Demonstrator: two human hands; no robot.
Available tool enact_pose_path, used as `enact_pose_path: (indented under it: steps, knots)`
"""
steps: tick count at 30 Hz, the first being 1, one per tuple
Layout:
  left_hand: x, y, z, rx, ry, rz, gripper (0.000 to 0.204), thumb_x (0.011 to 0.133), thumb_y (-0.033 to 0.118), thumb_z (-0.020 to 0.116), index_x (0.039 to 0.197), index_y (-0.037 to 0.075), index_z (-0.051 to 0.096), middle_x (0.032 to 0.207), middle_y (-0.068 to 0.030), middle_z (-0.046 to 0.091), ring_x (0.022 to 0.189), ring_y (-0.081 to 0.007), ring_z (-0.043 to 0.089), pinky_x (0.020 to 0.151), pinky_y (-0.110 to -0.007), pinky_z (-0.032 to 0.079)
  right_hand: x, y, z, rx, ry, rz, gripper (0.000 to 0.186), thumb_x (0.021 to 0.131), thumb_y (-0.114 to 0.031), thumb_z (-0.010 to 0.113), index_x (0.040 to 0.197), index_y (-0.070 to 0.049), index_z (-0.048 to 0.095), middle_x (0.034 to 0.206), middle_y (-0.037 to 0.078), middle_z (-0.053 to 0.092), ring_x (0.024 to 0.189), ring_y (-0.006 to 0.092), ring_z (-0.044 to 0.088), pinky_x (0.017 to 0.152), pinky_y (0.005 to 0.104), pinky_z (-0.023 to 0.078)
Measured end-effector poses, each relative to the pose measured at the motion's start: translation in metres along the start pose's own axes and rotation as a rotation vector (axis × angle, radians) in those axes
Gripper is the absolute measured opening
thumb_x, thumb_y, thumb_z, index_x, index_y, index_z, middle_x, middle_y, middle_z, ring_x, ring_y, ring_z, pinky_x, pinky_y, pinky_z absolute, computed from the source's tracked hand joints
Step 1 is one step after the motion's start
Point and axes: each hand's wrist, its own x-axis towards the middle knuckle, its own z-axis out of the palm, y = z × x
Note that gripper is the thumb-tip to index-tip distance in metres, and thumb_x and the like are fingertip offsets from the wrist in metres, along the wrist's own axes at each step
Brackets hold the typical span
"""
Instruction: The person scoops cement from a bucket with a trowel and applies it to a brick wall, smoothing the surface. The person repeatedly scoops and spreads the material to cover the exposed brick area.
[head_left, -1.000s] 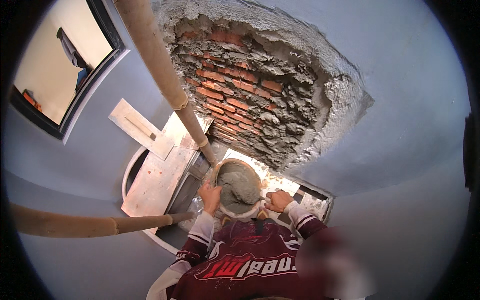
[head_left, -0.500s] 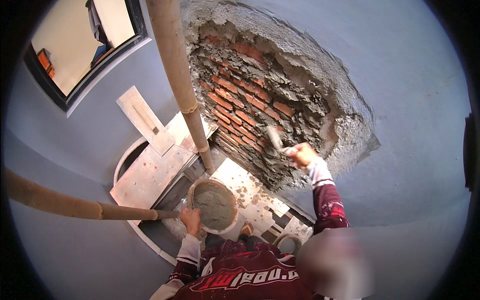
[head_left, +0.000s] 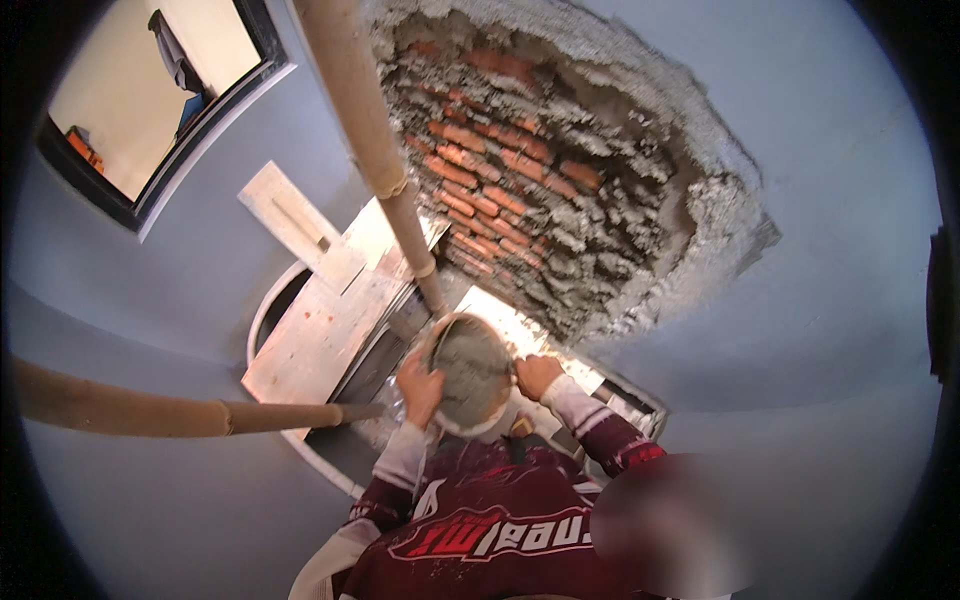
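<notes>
My left hand [head_left: 420, 387] grips the left rim of a round bucket [head_left: 440, 338] of wet grey mortar [head_left: 470, 375]. My right hand [head_left: 539, 376] is closed at the bucket's right side on the trowel's handle; the blade is hard to make out in the mortar. Beyond the bucket, a rough recess in the grey wall shows exposed red bricks [head_left: 480, 175] with uneven lumps of grey mortar [head_left: 630, 230], thickest toward its right and lower part.
An upright bamboo pole [head_left: 360, 120] stands just left of the recess; another [head_left: 200, 405] crosses at lower left. Wooden boards [head_left: 310, 350] lie beside a curved white edge. A board with a handle [head_left: 290, 220] leans there. A dark-framed window opening [head_left: 240, 90] is at upper left.
My right hand has come down from the brick recess, where it held the trowel up, back to the bucket. The bucket and my left hand sit higher and further right in the view.
</notes>
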Motion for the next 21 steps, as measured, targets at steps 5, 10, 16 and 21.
enact_pose_path:
  steps: [5, 10, 16, 21]
  knots:
    - [0.031, -0.01, 0.001, -0.324, -0.096, -0.098, 0.031, 0.069, -0.005, 0.061, 0.099, -0.009, 0.066, 0.102, -0.0073, 0.066, 0.086, -0.0143, 0.063, 0.077, -0.024, 0.048, -0.015, -0.064, -0.008, -0.046, 0.061, -0.148, 0.02, 0.086, -0.014, 0.049, 0.094, -0.003, 0.064, 0.084, 0.017, 0.068, 0.071, 0.0324, 0.069, 0.059, 0.0442, 0.055]
    - [0.041, 0.013, -0.008, -0.22, -0.101, 0.203, 0.033, 0.068, -0.004, 0.06, 0.1, -0.008, 0.068, 0.102, -0.0085, 0.068, 0.087, -0.0123, 0.062, 0.077, -0.024, 0.047, -0.031, -0.043, -0.06, 0.003, 0.028, 0.254, 0.022, 0.081, -0.02, 0.06, 0.088, -0.001, 0.07, 0.083, 0.02, 0.07, 0.074, 0.0329, 0.07, 0.066, 0.0433, 0.056]
    - [0.046, 0.01, -0.003, -0.193, -0.208, 0.198, 0.035, 0.068, -0.005, 0.061, 0.101, -0.007, 0.069, 0.105, -0.0085, 0.068, 0.088, -0.0124, 0.062, 0.08, -0.024, 0.048, -0.014, -0.059, 0.026, 0.627, -0.076, 0.053, 0.041, 0.083, -0.038, 0.063, 0.097, 0.0, 0.067, 0.093, 0.025, 0.067, 0.09, 0.0426, 0.065, 0.081, 0.0487, 0.05]
    - [0.038, -0.008, -0.006, -0.339, -0.206, -0.031, 0.035, 0.069, -0.007, 0.06, 0.104, -0.008, 0.067, 0.103, -0.0053, 0.067, 0.085, -0.0107, 0.062, 0.079, -0.022, 0.048, -0.04, -0.056, 0.022, 0.565, -0.09, 0.185, 0.044, 0.084, -0.04, 0.059, 0.103, -0.001, 0.063, 0.084, 0.027, 0.066, 0.084, 0.0427, 0.065, 0.075, 0.0483, 0.05]
